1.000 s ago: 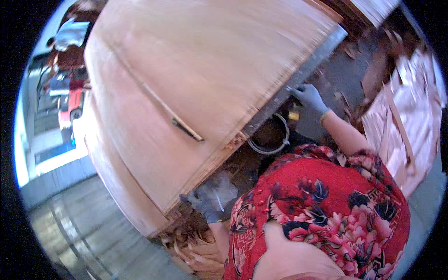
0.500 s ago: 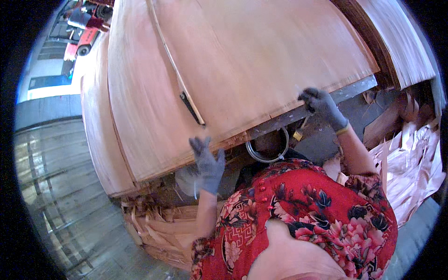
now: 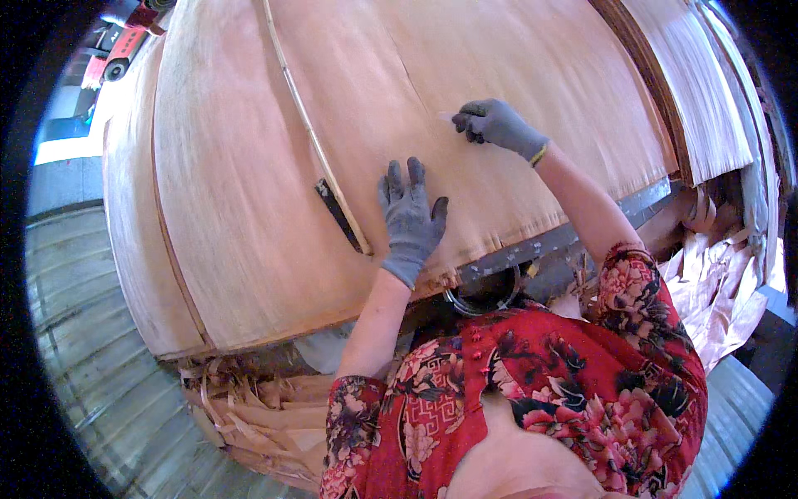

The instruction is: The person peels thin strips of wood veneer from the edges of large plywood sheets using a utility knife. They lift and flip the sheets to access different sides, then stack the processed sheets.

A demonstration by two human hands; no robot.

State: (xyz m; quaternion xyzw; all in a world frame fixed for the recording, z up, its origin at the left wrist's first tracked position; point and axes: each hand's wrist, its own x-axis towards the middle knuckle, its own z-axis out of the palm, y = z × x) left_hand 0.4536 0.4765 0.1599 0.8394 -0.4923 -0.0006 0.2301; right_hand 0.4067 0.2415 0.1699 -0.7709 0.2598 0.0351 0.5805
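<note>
A broad sheet of pale wood veneer (image 3: 499,200) lies on the stack before me, with a thin dark split line running in from its far part toward my right hand. My left hand (image 3: 409,218), in a grey glove, rests flat on the veneer with its fingers spread. Above the sheet, farther in, my grey-gloved right hand (image 3: 500,130) is closed in a pinch. A small, thin whitish strip (image 3: 447,118) sticks out from its fingertips; its material is hard to make out. Left of my left hand lies a long thin wooden stick (image 3: 309,133) with a dark flat blade-like piece (image 3: 339,216) beside its near end.
At the near edge runs a grey metal bar (image 3: 549,248), and a metal ring (image 3: 482,301) hangs below it. Torn veneer scraps (image 3: 266,407) heap below on the left, more scraps (image 3: 715,283) on the right. A red forklift (image 3: 120,54) and another person's arm stand far left.
Both hands have moved from the near edge inward over the veneer. My left hand now lies on the sheet; my right hand has gone left and farther in, still pinched. The view has shifted.
</note>
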